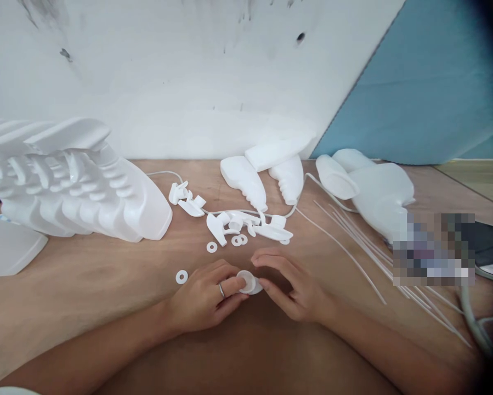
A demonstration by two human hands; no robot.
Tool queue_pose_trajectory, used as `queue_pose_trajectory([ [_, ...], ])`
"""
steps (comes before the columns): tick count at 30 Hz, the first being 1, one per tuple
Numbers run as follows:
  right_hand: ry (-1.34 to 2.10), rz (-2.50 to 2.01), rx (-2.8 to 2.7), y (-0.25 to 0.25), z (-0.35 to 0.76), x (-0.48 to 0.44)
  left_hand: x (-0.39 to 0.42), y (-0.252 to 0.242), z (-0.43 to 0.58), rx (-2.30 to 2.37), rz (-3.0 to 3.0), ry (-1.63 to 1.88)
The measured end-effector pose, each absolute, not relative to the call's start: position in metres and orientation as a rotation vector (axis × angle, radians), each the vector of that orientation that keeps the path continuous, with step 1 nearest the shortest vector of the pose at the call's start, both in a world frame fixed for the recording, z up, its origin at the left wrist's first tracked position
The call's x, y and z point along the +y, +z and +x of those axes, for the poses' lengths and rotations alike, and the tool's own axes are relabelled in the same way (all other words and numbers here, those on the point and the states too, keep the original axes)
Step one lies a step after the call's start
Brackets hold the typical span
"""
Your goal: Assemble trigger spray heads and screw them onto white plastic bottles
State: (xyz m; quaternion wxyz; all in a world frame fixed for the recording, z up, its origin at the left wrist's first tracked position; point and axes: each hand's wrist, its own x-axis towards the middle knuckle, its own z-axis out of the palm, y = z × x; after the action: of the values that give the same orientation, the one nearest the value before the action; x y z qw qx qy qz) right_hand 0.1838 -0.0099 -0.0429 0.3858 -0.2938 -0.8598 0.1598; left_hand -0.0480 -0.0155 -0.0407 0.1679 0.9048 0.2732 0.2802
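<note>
Near the table's front, my left hand, with a ring on one finger, grips a small white round cap-like part between its fingers. My right hand is curved beside it, thumb at the part's right edge and the other fingers raised apart from the thumb. A flat white washer lies just left of my left hand. Another washer and an overlapping pair rest beyond my hands. Behind them sits a cluster of white plastic trigger-like pieces.
Stacked white shells fill the left. White handle-shaped pieces stand near the wall. More shells, thin white rods and a grey cable lie right. A smaller white piece is behind.
</note>
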Motion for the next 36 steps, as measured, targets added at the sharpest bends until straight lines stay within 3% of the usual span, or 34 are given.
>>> queue_pose_trajectory([
  [9,0.003,-1.065,-1.993,-0.046,0.195,0.006,-0.015,-0.04,-0.048,0.761,2.559,0.81],
  [18,-0.361,-1.661,-1.863,-0.055,0.253,0.055,-0.014,-0.04,-0.048,0.757,2.548,0.831],
  [27,0.084,-1.732,-1.753,-0.057,0.248,0.052,-0.016,-0.04,-0.048,0.796,2.499,0.842],
  [36,1.059,-1.218,-1.322,-0.038,0.232,0.048,-0.016,-0.041,-0.048,0.872,2.464,0.88],
])
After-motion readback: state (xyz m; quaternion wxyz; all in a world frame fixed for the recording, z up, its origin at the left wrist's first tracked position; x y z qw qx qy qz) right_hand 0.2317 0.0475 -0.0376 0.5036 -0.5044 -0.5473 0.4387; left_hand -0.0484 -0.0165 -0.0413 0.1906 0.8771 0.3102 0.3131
